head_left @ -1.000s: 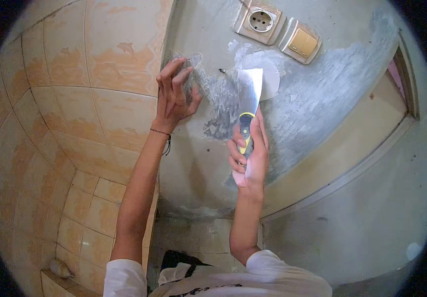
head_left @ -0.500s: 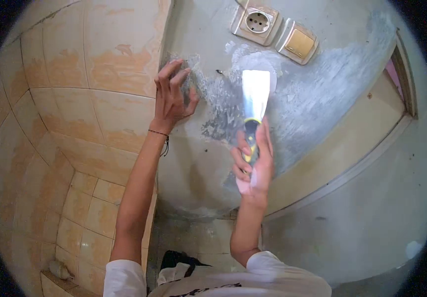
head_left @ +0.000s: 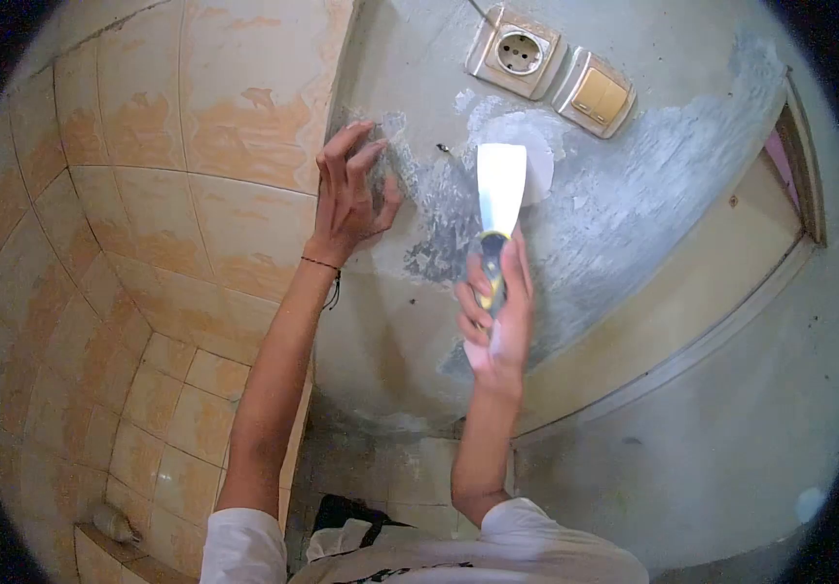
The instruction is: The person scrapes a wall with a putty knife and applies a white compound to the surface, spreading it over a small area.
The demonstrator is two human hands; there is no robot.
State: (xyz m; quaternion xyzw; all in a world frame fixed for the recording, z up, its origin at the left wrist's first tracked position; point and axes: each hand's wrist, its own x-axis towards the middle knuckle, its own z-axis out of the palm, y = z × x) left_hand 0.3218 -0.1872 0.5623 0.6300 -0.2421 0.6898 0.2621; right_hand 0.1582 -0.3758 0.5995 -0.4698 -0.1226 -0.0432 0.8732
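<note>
My right hand [head_left: 499,311] is wrapped round the black and yellow handle of a putty knife [head_left: 502,190]. Its wide, bright blade points up in front of the grey wall [head_left: 624,204], overlapping a smooth pale round patch [head_left: 536,175]. Whether the blade touches the wall I cannot tell. To the left, my left hand [head_left: 353,195] rests with bent, spread fingers at the edge between the tiles and the rough, patchy plaster [head_left: 439,209]. It holds nothing.
A power socket [head_left: 520,53] and a light switch [head_left: 597,94] sit on the wall above. Orange-patterned tiles [head_left: 244,107] cover the left wall. A wooden frame [head_left: 804,175] stands at the right, and dark cloth [head_left: 346,513] lies low near my body.
The view has shifted slightly, so the wall fittings appear lower and further right. The putty knife has moved slightly left relative to the round patch. My left hand stays at the tile edge.
</note>
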